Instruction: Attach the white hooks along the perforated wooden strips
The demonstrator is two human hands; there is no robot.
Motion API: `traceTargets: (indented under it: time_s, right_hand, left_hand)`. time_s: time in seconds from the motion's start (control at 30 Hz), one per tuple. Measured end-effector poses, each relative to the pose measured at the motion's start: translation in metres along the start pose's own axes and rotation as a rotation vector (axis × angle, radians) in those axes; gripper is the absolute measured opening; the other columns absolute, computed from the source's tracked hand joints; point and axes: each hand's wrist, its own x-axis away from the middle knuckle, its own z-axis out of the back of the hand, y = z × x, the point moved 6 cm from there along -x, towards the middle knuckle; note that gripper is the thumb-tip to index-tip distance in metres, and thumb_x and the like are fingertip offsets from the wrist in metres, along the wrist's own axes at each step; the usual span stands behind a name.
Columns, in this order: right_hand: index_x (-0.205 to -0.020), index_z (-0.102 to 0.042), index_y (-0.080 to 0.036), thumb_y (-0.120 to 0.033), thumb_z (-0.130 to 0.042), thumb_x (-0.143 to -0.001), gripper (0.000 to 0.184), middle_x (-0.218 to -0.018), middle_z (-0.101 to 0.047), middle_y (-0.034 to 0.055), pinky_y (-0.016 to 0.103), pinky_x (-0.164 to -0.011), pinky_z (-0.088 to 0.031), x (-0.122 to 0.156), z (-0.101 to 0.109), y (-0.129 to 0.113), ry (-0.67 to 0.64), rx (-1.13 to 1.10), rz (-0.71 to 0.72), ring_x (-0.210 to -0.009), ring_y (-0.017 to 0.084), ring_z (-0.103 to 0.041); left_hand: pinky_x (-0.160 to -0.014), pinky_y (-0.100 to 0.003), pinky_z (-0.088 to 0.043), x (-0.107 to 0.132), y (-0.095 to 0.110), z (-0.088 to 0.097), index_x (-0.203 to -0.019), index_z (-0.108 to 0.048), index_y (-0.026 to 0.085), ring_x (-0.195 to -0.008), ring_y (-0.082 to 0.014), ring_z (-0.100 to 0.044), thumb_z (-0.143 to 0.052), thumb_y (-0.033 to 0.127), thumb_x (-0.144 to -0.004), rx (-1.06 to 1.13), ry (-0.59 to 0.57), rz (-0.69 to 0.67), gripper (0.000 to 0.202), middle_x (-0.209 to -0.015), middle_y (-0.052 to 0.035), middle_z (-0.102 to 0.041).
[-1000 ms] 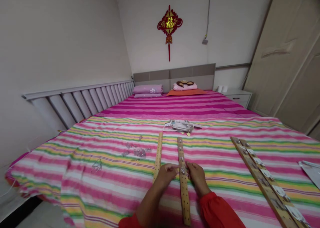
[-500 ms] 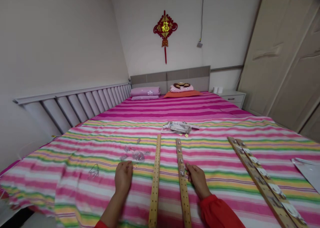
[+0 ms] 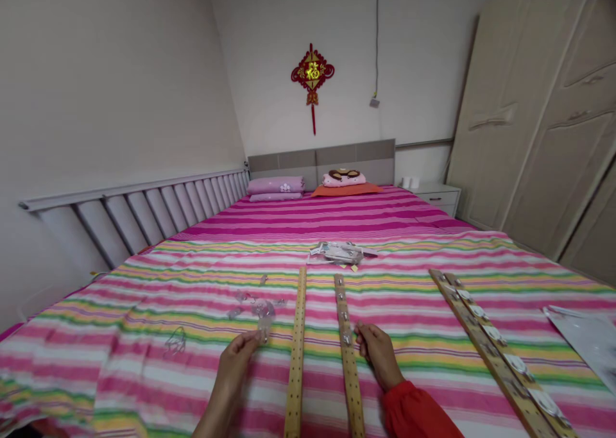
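Observation:
My left hand (image 3: pixel 235 356) pinches a small clear plastic bag (image 3: pixel 264 333) with something tiny in it that I cannot make out. Just beyond it lie several more small clear bags (image 3: pixel 262 308) in a loose cluster. My right hand (image 3: pixel 379 353) is closed, its thumb and fingertips together beside a wooden strip (image 3: pixel 355 393) with holes. What these fingers hold, if anything, is hidden. Several small shiny metal pieces (image 3: pixel 343 315) sit along the far half of that strip. Between my hands lies a second perforated wooden strip (image 3: pixel 297 354), bare on top.
To the right, two wooden strips (image 3: pixel 486 342) lie side by side with white round parts and metal fittings. A clear bag of parts (image 3: pixel 339 252) is farther back. A white plastic sheet or bag (image 3: pixel 577 335) lies far right, thin crumpled clear material (image 3: pixel 176 340) left.
My left hand has lifted a small clear bag out of the cluster and drawn it slightly toward me. The right hand stays by the strip. The view has tilted up slightly.

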Motion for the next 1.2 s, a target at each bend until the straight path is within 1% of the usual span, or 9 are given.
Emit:
traceTargets:
  time_s: [0.13, 0.23, 0.4, 0.57, 0.67, 0.8, 0.9, 1.07, 1.2]
  right_hand:
    - [-0.058, -0.059, -0.016, -0.055, -0.07, -0.062, 0.04, -0.041, -0.051, -0.0046, 0.019, -0.034, -0.022, 0.004, 0.002, -0.006, -0.024, -0.054, 0.003, -0.032, 0.006, -0.037]
    - [-0.058, -0.059, -0.016, -0.054, -0.069, -0.064, 0.04, -0.042, -0.05, -0.0048, 0.019, -0.035, -0.022, 0.011, 0.004, -0.014, -0.011, -0.072, 0.027, -0.033, 0.006, -0.036]
    - [-0.055, -0.057, -0.018, -0.052, -0.07, -0.066, 0.037, -0.044, -0.048, -0.0056, 0.022, -0.038, -0.027, 0.045, 0.0, -0.034, -0.004, 0.008, 0.124, -0.037, 0.007, -0.036]
    - [-0.083, -0.065, -0.018, -0.038, -0.073, -0.065, 0.028, -0.063, -0.056, -0.0027, 0.024, -0.048, -0.04, 0.097, -0.023, -0.047, -0.179, 0.128, 0.233, -0.05, 0.012, -0.048]
    - [-0.106, -0.063, -0.02, -0.022, -0.076, -0.059, 0.048, -0.085, -0.06, 0.0007, 0.027, -0.059, -0.048, 0.119, -0.031, -0.052, -0.251, 0.277, 0.348, -0.053, 0.011, -0.048]
    - [-0.123, -0.056, -0.024, -0.014, -0.075, -0.056, 0.07, -0.108, -0.058, 0.0059, 0.034, -0.078, -0.051, 0.125, -0.032, -0.055, -0.325, 0.384, 0.417, -0.069, 0.015, -0.057]
    - [-0.119, -0.059, -0.024, -0.018, -0.074, -0.06, 0.061, -0.109, -0.059, 0.0069, 0.036, -0.088, -0.048, 0.121, -0.023, -0.055, -0.302, 0.354, 0.416, -0.095, 0.023, -0.058]
    - [-0.112, -0.063, -0.023, -0.017, -0.06, -0.07, 0.043, -0.095, -0.061, 0.0036, 0.029, -0.066, -0.049, 0.117, -0.007, -0.048, -0.239, 0.293, 0.327, -0.07, 0.017, -0.056]
    - [-0.106, -0.066, -0.024, -0.017, -0.056, -0.073, 0.035, -0.089, -0.06, 0.0025, 0.027, -0.061, -0.046, 0.123, -0.005, -0.051, -0.262, 0.249, 0.319, -0.065, 0.015, -0.052]
  left_hand:
    - [-0.056, -0.018, -0.042, 0.032, -0.005, -0.025, -0.071, -0.069, 0.016, -0.057, -0.0081, -0.053, -0.085, 0.035, -0.043, 0.24, -0.086, 0.214, 0.037, -0.063, 0.0032, -0.063]
    - [-0.053, -0.017, -0.04, 0.053, -0.007, -0.042, -0.072, -0.068, 0.016, -0.053, -0.0061, -0.05, -0.084, 0.035, -0.046, 0.248, -0.154, 0.252, 0.036, -0.06, 0.0044, -0.06]
    - [-0.061, -0.023, -0.044, 0.074, 0.0, -0.064, -0.071, -0.068, 0.015, -0.064, -0.0142, -0.058, -0.076, 0.043, -0.056, 0.026, -0.277, 0.036, 0.033, -0.065, -0.0006, -0.065]
    - [-0.06, -0.027, -0.043, 0.09, 0.013, -0.078, -0.08, -0.069, 0.016, -0.062, -0.0172, -0.057, -0.061, 0.043, -0.069, -0.366, -0.237, -0.205, 0.03, -0.065, -0.0024, -0.065]
    - [-0.06, -0.027, -0.042, 0.1, 0.019, -0.089, -0.087, -0.07, 0.018, -0.062, -0.0173, -0.057, -0.056, 0.038, -0.073, -0.582, -0.264, -0.279, 0.028, -0.068, -0.0027, -0.065]
    - [-0.06, -0.027, -0.042, 0.11, 0.022, -0.099, -0.085, -0.072, 0.021, -0.063, -0.0176, -0.058, -0.059, 0.032, -0.07, -0.635, -0.335, -0.315, 0.023, -0.071, -0.0032, -0.066]
    - [-0.06, -0.027, -0.041, 0.112, 0.024, -0.1, -0.081, -0.072, 0.022, -0.062, -0.0179, -0.057, -0.063, 0.029, -0.066, -0.595, -0.354, -0.325, 0.019, -0.07, -0.0032, -0.066]
    - [-0.058, -0.026, -0.038, 0.111, 0.019, -0.098, -0.086, -0.072, 0.021, -0.058, -0.0171, -0.054, -0.064, 0.031, -0.065, -0.614, -0.353, -0.272, 0.024, -0.062, -0.0005, -0.062]
    - [-0.056, -0.025, -0.037, 0.113, 0.015, -0.102, -0.091, -0.071, 0.02, -0.057, -0.0155, -0.052, -0.061, 0.032, -0.068, -0.622, -0.4, -0.25, 0.028, -0.061, 0.0008, -0.06]
